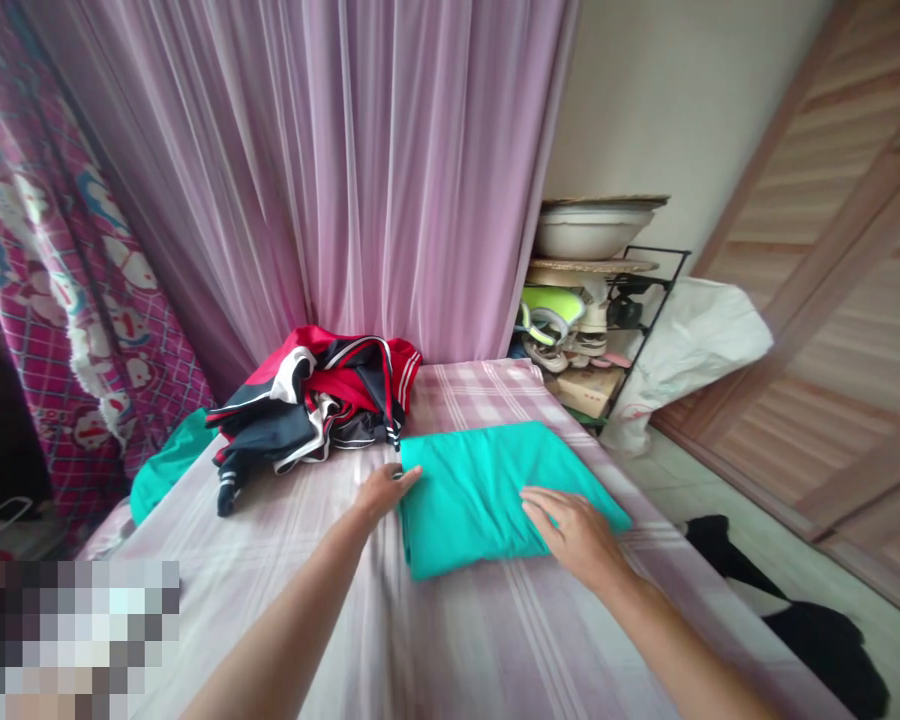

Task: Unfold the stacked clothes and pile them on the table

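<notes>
Hands lie open on the folded green cloth (487,495): left hand (385,492) at its edge, right hand (574,530) flat on top.

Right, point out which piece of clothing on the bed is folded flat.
The teal cloth under both hands, a neat rectangle. The red, navy and white heap behind it is crumpled.

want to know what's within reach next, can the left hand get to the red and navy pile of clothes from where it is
Probably yes. The left hand rests at the left edge of the folded teal cloth, and the red and navy pile of clothes lies just beyond it on the bed, with only bare sheet between.
</notes>
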A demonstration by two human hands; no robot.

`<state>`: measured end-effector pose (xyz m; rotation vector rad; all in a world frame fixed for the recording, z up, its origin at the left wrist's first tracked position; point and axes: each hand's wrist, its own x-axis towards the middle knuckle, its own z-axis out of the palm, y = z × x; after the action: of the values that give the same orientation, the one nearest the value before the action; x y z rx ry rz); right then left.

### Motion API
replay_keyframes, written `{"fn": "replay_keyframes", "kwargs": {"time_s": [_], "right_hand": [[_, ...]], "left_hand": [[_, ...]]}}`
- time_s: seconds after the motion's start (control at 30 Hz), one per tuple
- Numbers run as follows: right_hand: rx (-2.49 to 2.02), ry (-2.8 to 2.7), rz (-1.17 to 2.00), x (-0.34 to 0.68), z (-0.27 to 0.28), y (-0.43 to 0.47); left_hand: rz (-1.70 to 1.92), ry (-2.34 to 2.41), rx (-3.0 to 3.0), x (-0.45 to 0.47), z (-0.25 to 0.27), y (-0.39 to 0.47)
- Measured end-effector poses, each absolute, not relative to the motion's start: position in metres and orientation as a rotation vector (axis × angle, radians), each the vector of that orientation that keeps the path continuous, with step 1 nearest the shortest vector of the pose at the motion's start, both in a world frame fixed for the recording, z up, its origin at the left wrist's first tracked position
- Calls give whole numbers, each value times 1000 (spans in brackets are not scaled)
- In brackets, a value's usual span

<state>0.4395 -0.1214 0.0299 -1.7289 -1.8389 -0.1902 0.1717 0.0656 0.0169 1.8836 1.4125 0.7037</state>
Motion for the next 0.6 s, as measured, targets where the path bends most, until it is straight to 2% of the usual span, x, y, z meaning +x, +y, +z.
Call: {"fn": "replay_keyframes", "kwargs": {"time_s": [0.17, 0.33, 0.47, 0.6], "right_hand": [[-1777, -1676, -282, 468, 34, -137], [-1829, -1370, -322, 507, 62, -134], [-1860, -1021, -103, 540, 92, -114], [-1779, -900, 63, 559, 119, -92]], "left_hand": [[817, 1309, 1864, 193, 28, 41], [1021, 969, 2072, 161, 50, -14], [864, 619, 2156, 126, 69, -54], [625, 390, 2090, 111, 83, -75]]}}
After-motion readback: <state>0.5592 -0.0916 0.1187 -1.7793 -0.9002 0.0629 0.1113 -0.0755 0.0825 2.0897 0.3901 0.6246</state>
